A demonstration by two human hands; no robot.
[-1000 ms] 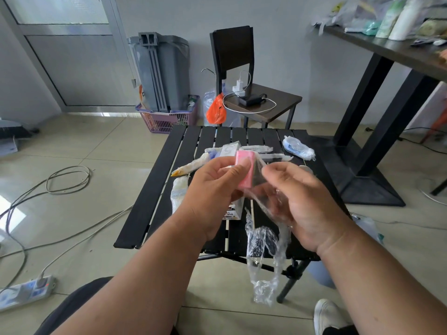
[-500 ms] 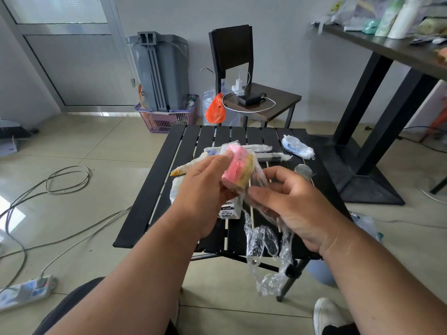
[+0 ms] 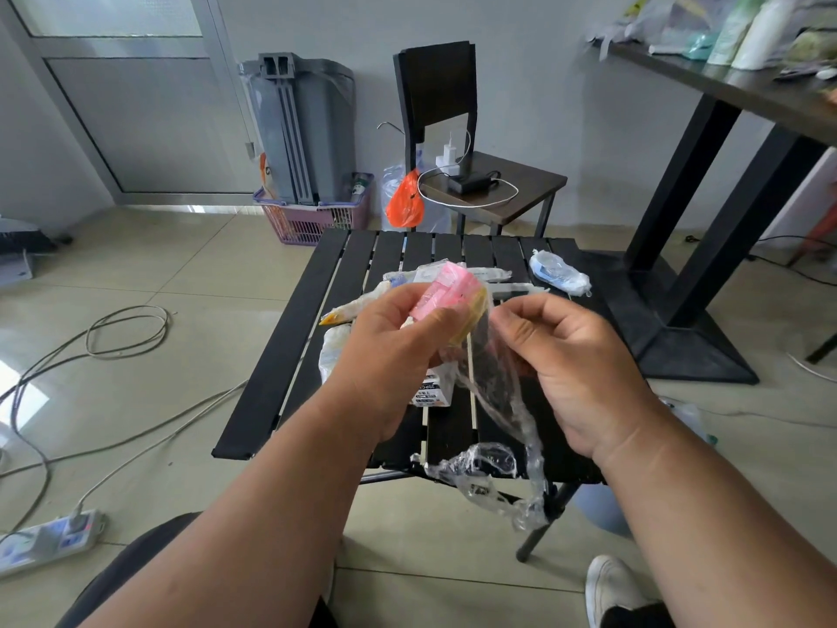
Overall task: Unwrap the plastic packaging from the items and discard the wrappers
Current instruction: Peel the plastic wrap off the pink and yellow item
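Above the black slatted table (image 3: 290, 369), my left hand (image 3: 389, 355) grips a pink and yellow block (image 3: 446, 290) that is partly covered by clear plastic wrap (image 3: 498, 401). My right hand (image 3: 570, 355) pinches that wrap just to the block's right. A long crumpled tail of wrap hangs down below both hands to the table's front edge. Other wrapped items lie on the table behind my hands: a long white and yellow one (image 3: 353, 308), a white roll (image 3: 333, 353), a blue and white bundle (image 3: 559, 271), and a small white box (image 3: 432, 392) partly hidden under my left hand.
A dark chair (image 3: 457, 124) with a charger and cable stands behind the table, an orange bag (image 3: 404, 204) hanging beside it. A grey bin (image 3: 301, 129) and pink basket (image 3: 312, 219) stand at the back left. Cables and a power strip (image 3: 45, 539) lie left. A tall table (image 3: 733, 129) stands right.
My left hand has tilted the pink block so its yellow side shows. My right hand has pulled the wrap off to the right, and the hanging tail has swung lower right.
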